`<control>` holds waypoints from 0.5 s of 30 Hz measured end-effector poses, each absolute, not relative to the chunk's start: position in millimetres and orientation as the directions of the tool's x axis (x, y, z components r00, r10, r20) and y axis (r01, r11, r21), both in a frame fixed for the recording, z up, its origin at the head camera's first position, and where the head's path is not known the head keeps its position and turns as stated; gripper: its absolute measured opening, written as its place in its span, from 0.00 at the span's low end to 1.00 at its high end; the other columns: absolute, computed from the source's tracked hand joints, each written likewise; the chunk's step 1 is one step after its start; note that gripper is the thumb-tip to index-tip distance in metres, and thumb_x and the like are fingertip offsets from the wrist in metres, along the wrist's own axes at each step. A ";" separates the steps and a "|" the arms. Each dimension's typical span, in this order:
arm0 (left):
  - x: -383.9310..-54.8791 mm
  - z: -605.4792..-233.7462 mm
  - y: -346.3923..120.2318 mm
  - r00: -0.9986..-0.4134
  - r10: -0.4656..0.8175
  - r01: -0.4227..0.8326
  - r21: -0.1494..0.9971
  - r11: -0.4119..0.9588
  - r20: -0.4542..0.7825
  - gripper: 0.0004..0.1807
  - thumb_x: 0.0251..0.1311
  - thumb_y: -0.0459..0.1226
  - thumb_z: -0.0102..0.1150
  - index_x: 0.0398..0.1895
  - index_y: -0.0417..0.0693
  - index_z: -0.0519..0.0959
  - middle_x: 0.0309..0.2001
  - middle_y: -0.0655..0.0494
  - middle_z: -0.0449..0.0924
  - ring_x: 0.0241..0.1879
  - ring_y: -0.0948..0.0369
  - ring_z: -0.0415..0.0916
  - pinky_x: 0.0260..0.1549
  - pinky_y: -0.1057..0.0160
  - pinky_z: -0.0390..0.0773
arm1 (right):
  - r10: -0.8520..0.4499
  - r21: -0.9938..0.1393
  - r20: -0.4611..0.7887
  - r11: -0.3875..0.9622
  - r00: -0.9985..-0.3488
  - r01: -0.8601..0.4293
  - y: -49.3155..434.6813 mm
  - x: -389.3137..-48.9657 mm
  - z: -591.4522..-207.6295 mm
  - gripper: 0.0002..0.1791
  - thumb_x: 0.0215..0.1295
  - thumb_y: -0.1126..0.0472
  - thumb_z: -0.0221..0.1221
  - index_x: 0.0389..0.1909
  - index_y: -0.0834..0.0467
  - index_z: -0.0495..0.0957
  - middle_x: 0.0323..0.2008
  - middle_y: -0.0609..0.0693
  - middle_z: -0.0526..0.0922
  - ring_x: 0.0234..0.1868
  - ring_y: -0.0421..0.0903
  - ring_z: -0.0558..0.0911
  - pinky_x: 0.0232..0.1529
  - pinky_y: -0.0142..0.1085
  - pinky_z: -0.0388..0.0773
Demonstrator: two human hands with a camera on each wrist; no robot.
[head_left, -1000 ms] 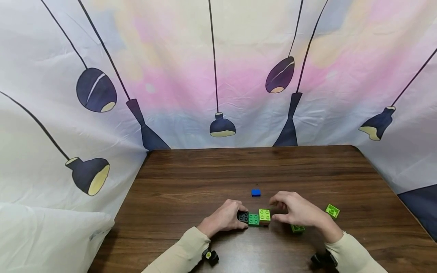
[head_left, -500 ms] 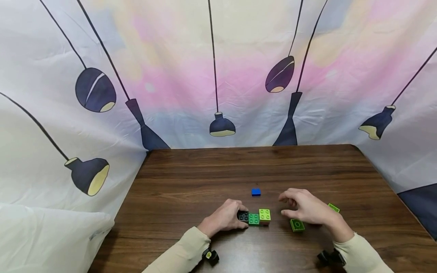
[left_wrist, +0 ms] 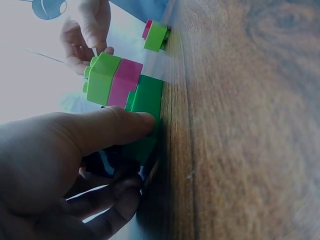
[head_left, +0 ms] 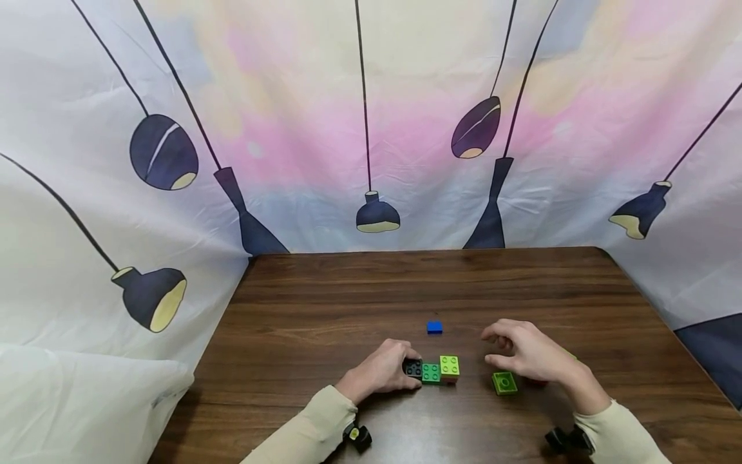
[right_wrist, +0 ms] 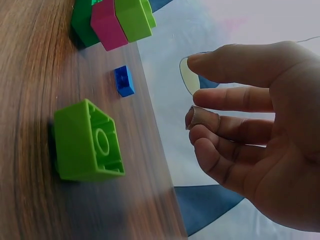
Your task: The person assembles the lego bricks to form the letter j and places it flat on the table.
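My left hand (head_left: 379,368) grips the left end of a small toy-brick build on the table. Its thumb lies along the dark green brick (left_wrist: 149,97) in the left wrist view; a black brick (head_left: 413,368) sits between its fingers. To the right a pink brick (left_wrist: 125,83) stands on the green one, topped by a lime brick (left_wrist: 104,77). My right hand (head_left: 530,351) hovers with loosely bent fingers, holding nothing. Below it a loose lime-green brick (right_wrist: 90,142) lies upside down, its hollow underside showing. One right finger wears a bandage (right_wrist: 205,119).
A small blue brick (head_left: 435,328) lies behind the build. Another lime brick (head_left: 570,354) is mostly hidden behind the right hand, with a reddish piece (head_left: 536,382) partly showing under the wrist. The wooden table (head_left: 348,277) ends at a printed cloth backdrop (head_left: 429,212).
My right hand has moved right, away from the build, uncovering more of the upside-down lime brick and covering the farther one. The left hand and the build have stayed put.
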State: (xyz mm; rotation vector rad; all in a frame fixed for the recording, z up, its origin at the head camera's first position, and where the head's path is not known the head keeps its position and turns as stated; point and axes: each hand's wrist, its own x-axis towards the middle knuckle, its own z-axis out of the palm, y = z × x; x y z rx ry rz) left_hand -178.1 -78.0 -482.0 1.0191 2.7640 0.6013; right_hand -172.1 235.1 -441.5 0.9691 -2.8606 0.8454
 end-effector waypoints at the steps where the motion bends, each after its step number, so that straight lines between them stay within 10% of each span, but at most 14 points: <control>1: -178.6 -481.9 -78.4 -0.761 0.649 0.596 0.409 0.691 0.013 0.22 0.49 0.46 0.75 0.48 0.51 0.85 0.39 0.63 0.81 0.35 0.69 0.73 0.33 0.75 0.74 | -0.559 -0.488 0.174 0.666 -0.811 -0.564 235.8 -172.2 -441.5 0.15 0.60 0.52 0.67 0.45 0.51 0.80 0.31 0.42 0.76 0.31 0.34 0.72 0.30 0.29 0.73; 15: -178.3 -483.6 -78.7 -0.751 0.659 0.609 0.428 0.668 0.039 0.21 0.48 0.44 0.75 0.47 0.50 0.85 0.38 0.62 0.81 0.33 0.72 0.73 0.30 0.78 0.72 | -0.522 -0.480 0.184 0.692 -0.833 -0.539 243.8 -169.5 -445.8 0.15 0.58 0.54 0.68 0.44 0.53 0.81 0.31 0.42 0.77 0.31 0.36 0.73 0.29 0.29 0.71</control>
